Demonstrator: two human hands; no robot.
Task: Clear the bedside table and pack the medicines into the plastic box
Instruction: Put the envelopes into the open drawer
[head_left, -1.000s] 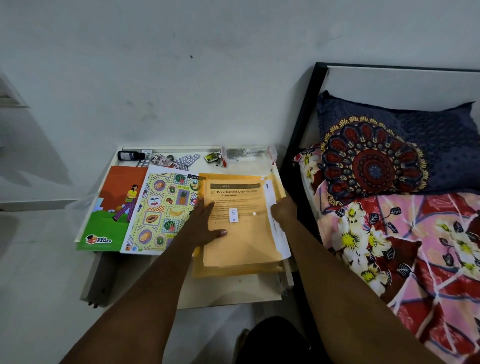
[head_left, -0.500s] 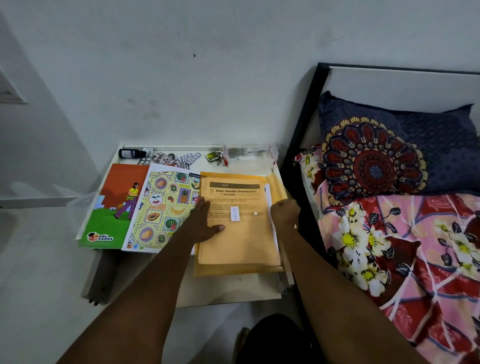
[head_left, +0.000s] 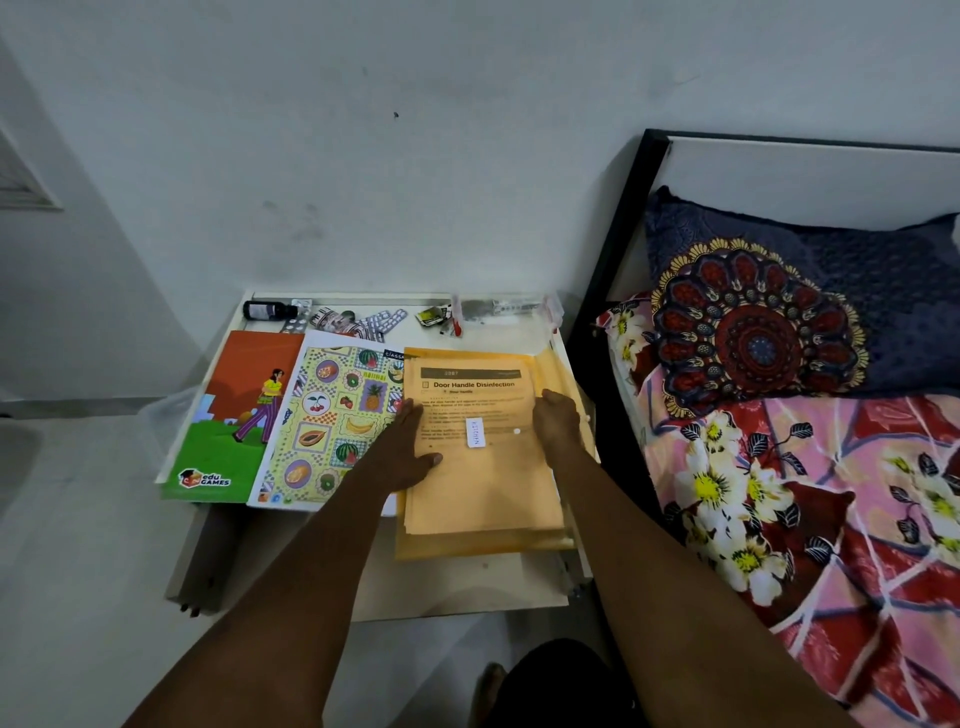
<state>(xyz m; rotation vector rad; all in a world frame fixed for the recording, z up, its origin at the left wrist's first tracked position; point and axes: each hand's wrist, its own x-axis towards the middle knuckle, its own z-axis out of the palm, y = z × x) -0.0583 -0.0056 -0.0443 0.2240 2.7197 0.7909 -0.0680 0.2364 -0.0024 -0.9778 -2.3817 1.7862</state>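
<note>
Our left hand (head_left: 410, 448) lies flat on the left edge of the stack of orange papers (head_left: 483, 483), with the fingers straight and together and the thumb spread out onto the sheet; it holds nothing. Our right hand (head_left: 558, 422) rests on the right edge of the same stack with its back turned up to us. We cannot tell whether its fingers are curled round the sheets or only lie on them.

The top sheet is headed "Door Handle Disinfection" and carries a small white label (head_left: 476, 432) between our two hands. The stack lies on the right half of the counter (head_left: 467, 595), hanging a little over its front.

Just left of the papers lies a fruit-pattern book (head_left: 332, 426), and beside that an orange and green book (head_left: 234, 410) marked "edu GAMES". Both reach past the counter's front edge.

The medicines lie in a row along the back of the counter by the wall. A dark bottle (head_left: 267, 310) lies on its side at the left, with blister packs (head_left: 385, 323) near the middle and small sachets (head_left: 434, 315) further right. The clear plastic box (head_left: 511, 318) with red clips sits at the back right corner, just beside the sachets.

To the right stands a bed with a dark patterned pillow (head_left: 779, 322) and a floral sheet (head_left: 810, 519).
</note>
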